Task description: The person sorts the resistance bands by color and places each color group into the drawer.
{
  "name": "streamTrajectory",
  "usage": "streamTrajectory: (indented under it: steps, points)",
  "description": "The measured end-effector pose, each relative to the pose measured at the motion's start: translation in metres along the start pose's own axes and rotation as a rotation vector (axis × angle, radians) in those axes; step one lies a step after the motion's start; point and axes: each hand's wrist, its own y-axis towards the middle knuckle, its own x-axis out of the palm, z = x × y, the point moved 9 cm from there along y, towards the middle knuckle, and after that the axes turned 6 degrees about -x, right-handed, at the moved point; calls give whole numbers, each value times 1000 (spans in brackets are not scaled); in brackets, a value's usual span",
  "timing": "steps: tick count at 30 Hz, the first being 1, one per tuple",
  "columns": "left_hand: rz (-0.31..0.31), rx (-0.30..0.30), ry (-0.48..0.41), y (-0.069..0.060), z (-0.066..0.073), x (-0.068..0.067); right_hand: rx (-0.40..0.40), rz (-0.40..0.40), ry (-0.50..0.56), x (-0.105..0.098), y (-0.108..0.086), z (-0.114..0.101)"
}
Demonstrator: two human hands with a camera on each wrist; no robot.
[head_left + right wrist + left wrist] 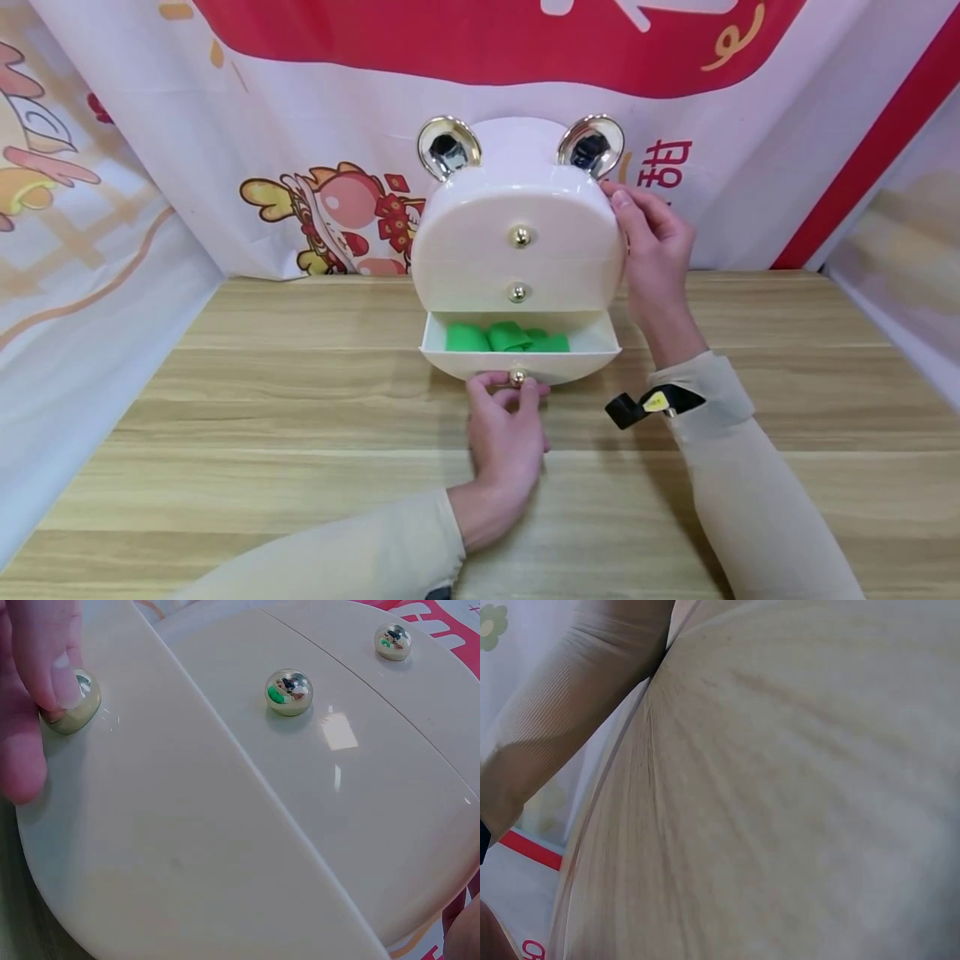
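Observation:
A white rounded cabinet (465, 250) with gold-rimmed round ears stands on the table. Its bottom drawer (442, 362) is pulled out and holds several green pieces (510, 336), perhaps cloth or paper strips. My left hand (506, 433) pinches the gold knob (86, 705) of that drawer between thumb and finger. Against the cabinet's upper right side, just below the right ear (592, 146), my right hand (656, 250) rests its fingertips. Two more gold knobs (521, 237) mark the drawers above. Neither hand's work shows in the left wrist view.
The wood-grain table (262, 408) extends on both sides of the cabinet. A printed red and white cloth (360, 100) hangs close behind it. White cloth walls (97, 333) enclose the sides. A black strap (633, 408) sits at the right wrist.

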Motion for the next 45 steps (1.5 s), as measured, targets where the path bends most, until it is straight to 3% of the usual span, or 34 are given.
streamTrajectory:
  steps: [14, 23, 29, 45]
  points:
    - [63, 48, 55, 20, 9, -2, 11, 0, -14, -3, -1, 1]
    - [94, 78, 46, 30, 14, -4, -2, -1, -21, 2, -1, 2]
    - [108, 58, 48, 38, 17, -4, 2, 1, -16, 2, 0, 2]
    - [59, 46, -35, 54, 22, 4, -16, 8, 8, 0, 2, 0]
